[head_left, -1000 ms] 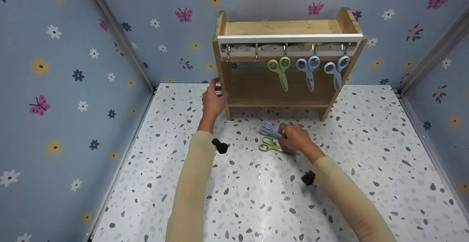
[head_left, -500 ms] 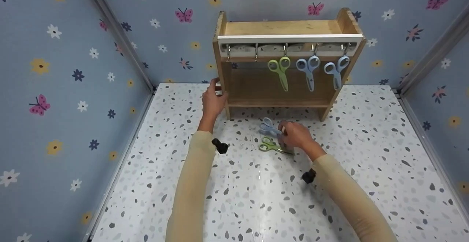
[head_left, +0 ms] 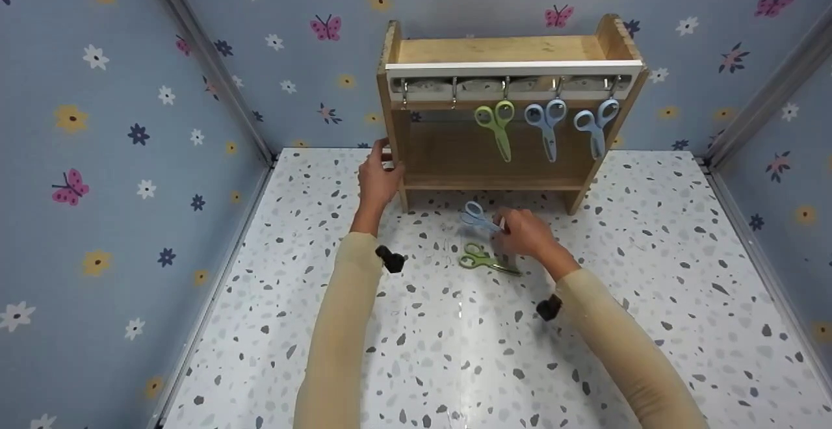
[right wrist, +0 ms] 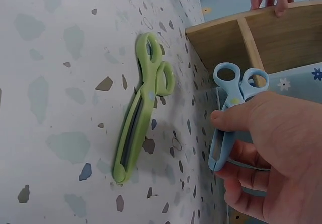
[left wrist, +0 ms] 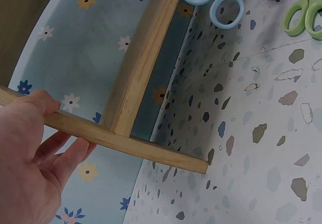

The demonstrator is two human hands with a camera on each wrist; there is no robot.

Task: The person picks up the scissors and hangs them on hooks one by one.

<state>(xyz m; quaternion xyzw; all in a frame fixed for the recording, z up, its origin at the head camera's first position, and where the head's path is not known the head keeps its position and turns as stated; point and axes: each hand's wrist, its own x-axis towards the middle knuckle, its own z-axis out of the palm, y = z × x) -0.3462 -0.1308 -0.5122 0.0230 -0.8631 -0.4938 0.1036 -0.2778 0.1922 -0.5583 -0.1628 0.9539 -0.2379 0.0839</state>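
My left hand (head_left: 378,179) grips the left side panel of a wooden rack (head_left: 495,182), thumb on one face and fingers on the other in the left wrist view. Light blue scissors (right wrist: 232,90) are pinched by the blades between thumb and fingers of my right hand (right wrist: 282,148), handle loops pointing away from the palm. In the head view this right hand is low in front of the rack. Green scissors (right wrist: 146,98) lie on the speckled tabletop (head_left: 416,351) beside it, apart from the hand.
A white rail with metal hooks (head_left: 455,91) runs across the rack's front. Green scissors (head_left: 499,129) and two blue pairs, one of them the middle scissors (head_left: 549,127), hang from its right-hand hooks; two left hooks hold nothing. Flowered walls (head_left: 91,221) enclose the table.
My right hand has lifted the blue scissors slightly and moved them a little toward the rack, away from the green pair. The left hand stays on the side panel.
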